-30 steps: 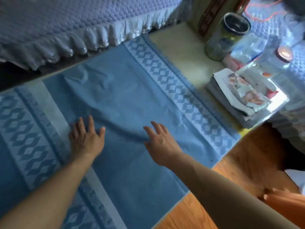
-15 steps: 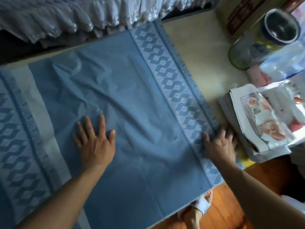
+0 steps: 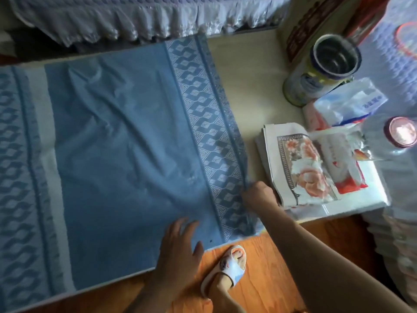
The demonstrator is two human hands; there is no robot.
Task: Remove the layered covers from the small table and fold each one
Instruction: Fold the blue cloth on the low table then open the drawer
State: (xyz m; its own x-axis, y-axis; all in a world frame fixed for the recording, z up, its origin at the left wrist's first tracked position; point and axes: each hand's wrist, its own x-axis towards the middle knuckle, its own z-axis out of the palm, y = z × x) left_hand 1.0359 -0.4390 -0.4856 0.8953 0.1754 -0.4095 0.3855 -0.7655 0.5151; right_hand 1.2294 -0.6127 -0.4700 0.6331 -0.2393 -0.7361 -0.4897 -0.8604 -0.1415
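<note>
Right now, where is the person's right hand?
In the head view the right hand is right of centre, gripping the patterned right edge of the blue cover near the table's front, just left of the folded papers.

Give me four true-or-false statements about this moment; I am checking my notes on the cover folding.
1. The right hand grips the patterned edge of the blue cover. True.
2. The left hand lies with spread fingers near the cover's front edge. True.
3. The open tin can stands on the blue cover. False: it stands on the bare tabletop, apart from the cover.
4. The stack of printed papers lies left of the cover. False: it lies to its right, beside the right hand.
</note>
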